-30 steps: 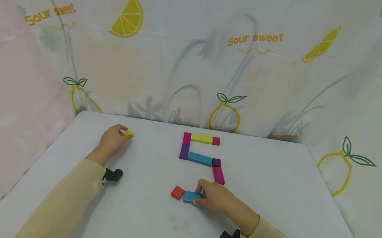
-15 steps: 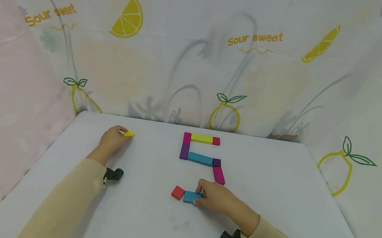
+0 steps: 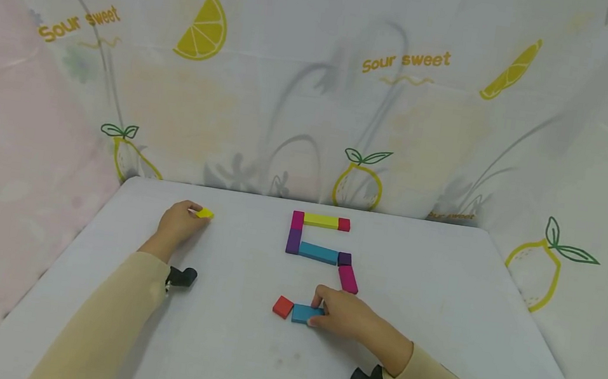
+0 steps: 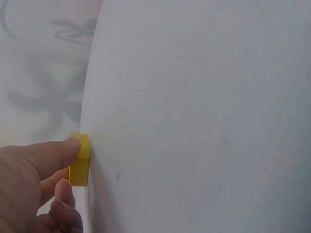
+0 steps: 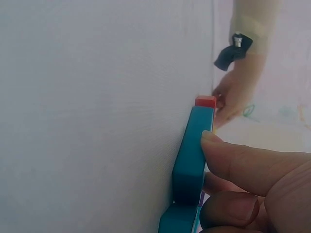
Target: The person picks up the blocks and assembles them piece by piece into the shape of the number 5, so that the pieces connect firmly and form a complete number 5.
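Observation:
At the far left of the white table, my left hand [image 3: 177, 225] pinches a small yellow block [image 3: 205, 214] between thumb and fingers. The left wrist view shows that yellow block [image 4: 80, 167] close to the table surface. Nearer the front, my right hand [image 3: 346, 314] grips a blue block [image 3: 303, 314] lying on the table, thumb on one side and a finger on the other. A red block [image 3: 283, 307], slightly turned, lies at its left end. In the right wrist view, a second blue block [image 5: 177, 221] adjoins the near end of the gripped one; my hand covers it in the head view.
Behind my right hand, a bent line of blocks lies flat: a red block [image 3: 344, 225], long yellow block [image 3: 321, 221], pink block [image 3: 297, 220], purple block [image 3: 294, 241], long blue block [image 3: 318, 253], small purple block [image 3: 344, 259] and magenta block [image 3: 348, 279]. A printed curtain [image 3: 269, 102] hangs behind the table.
My left hand has shifted very slightly right and toward me with the yellow block, which shows a little more. My right hand and the blocks on the table stay in place.

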The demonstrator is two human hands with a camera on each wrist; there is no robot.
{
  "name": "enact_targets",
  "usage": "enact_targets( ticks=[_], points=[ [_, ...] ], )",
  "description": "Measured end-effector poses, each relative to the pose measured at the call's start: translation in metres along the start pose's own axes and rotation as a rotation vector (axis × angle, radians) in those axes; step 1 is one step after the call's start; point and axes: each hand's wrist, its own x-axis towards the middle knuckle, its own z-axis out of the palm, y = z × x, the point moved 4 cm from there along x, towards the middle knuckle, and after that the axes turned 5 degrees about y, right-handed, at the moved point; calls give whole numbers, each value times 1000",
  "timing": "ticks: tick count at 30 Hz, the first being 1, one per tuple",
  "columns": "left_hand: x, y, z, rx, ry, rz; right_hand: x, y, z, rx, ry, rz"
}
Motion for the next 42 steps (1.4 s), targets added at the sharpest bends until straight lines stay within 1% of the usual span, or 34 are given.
enact_targets(
  ticks=[5,12,19,25,31,38,42],
  points=[
    [0,-1,0,-14,9,-14,0,-1,0,-5,-4,-3],
    [-3,1,-2,-32,23,-3,0,0,1,-12,-5,-5],
    [-4,1,-1,-39,24,-19,0,0,1,-11,-8,4],
    [-6,1,-1,-44,17,-5,1,2,2,-16,-11,11],
    [-12,3,-1,-36,-7,6,1,2,2,-14,-11,8],
    [-19,6,-2,-6,-30,38,1,3,2,-11,-16,8],
    [-21,8,0,3,-43,63,1,3,1,-14,-20,14]
  ],
)
